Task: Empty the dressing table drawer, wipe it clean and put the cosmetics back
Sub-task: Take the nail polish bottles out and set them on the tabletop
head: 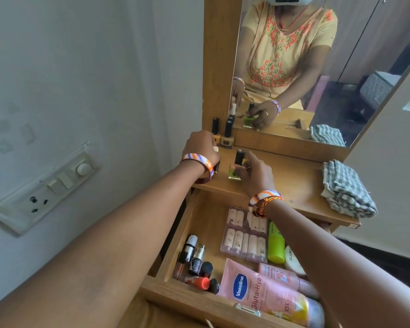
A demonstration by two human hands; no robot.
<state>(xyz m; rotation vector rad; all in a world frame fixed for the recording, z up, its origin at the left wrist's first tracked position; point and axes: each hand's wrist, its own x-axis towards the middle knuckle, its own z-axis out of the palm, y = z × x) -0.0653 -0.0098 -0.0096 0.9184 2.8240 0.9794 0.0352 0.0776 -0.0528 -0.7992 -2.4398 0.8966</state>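
The dressing table drawer [199, 223] stands pulled open below the tabletop [294, 185]. Inside lie a pink Vaseline lotion tube [265, 292], a clear case of small tubes [245, 235], a green bottle [276, 245] and several small bottles [197, 263] at the left. My right hand [256, 174] grips a green nail polish bottle [235, 170] standing upright on the tabletop. My left hand [202, 147] holds a small white-capped bottle [215, 149], mostly hidden, at the tabletop's left edge. Two black-capped polish bottles [225, 136] stand by the mirror frame.
A folded grey checked cloth [346, 190] lies on the right of the tabletop. The mirror [317, 67] rises behind it. A wall switch plate [45, 190] is on the left wall. A white round jar [292, 259] sits in the drawer's right side.
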